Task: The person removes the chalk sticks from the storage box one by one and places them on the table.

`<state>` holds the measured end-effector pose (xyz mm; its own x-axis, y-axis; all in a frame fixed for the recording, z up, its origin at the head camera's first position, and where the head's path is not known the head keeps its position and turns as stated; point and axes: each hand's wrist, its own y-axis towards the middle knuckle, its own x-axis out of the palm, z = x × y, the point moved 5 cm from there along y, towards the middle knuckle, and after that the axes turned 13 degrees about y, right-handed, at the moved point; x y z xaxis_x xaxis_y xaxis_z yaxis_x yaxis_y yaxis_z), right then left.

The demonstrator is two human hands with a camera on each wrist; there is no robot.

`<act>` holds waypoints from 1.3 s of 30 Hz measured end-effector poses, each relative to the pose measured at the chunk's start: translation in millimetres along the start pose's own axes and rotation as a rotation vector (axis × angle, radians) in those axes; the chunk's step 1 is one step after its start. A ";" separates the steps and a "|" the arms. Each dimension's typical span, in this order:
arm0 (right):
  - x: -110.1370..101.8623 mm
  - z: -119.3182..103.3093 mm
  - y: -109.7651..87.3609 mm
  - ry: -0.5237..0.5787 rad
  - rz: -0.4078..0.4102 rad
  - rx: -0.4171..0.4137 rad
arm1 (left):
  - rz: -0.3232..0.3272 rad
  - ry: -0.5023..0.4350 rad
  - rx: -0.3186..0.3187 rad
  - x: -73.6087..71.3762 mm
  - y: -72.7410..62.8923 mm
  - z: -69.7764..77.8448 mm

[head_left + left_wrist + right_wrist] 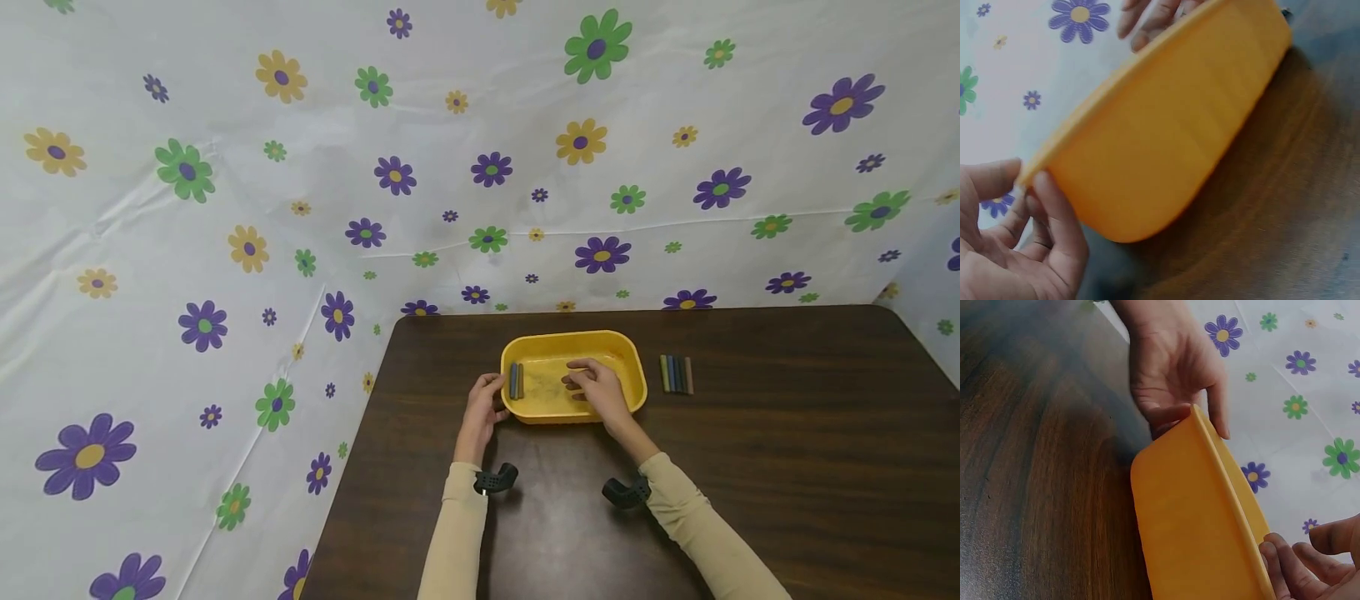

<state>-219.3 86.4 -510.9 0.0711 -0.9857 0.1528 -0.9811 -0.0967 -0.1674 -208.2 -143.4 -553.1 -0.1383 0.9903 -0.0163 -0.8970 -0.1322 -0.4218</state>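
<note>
A yellow plastic tub stands on the table. My left hand pinches its left rim; the left wrist view shows thumb and fingers on both sides of the edge. Over the tub's inside hovers my right hand, its fingers loosely bent and nothing visible between them. In the right wrist view the right thumb and fingers are apart, behind the near rim. A few short coloured sticks, like chalk or pastels, lie against the tub's left inner wall. Dusty smudges mark its floor.
Right of the tub, several similar sticks in yellow-green, blue, dark and brown lie side by side on the dark wooden table. A white flower-printed sheet hangs behind and to the left.
</note>
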 end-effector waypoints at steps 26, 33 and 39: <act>24.7 1.5 14.4 0.008 -0.013 0.047 | -0.008 -0.002 0.019 -10.8 -6.1 8.7; 42.9 6.6 22.9 0.006 -0.028 0.063 | -0.016 0.003 0.036 -4.5 -7.2 5.7; 55.8 10.6 27.3 -0.034 -0.039 0.079 | -0.022 0.031 0.032 -1.7 -6.0 3.3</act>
<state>-240.2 27.3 -517.3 0.1166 -0.9849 0.1277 -0.9604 -0.1446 -0.2383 -203.9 -144.5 -547.5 -0.1058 0.9937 -0.0357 -0.9126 -0.1113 -0.3935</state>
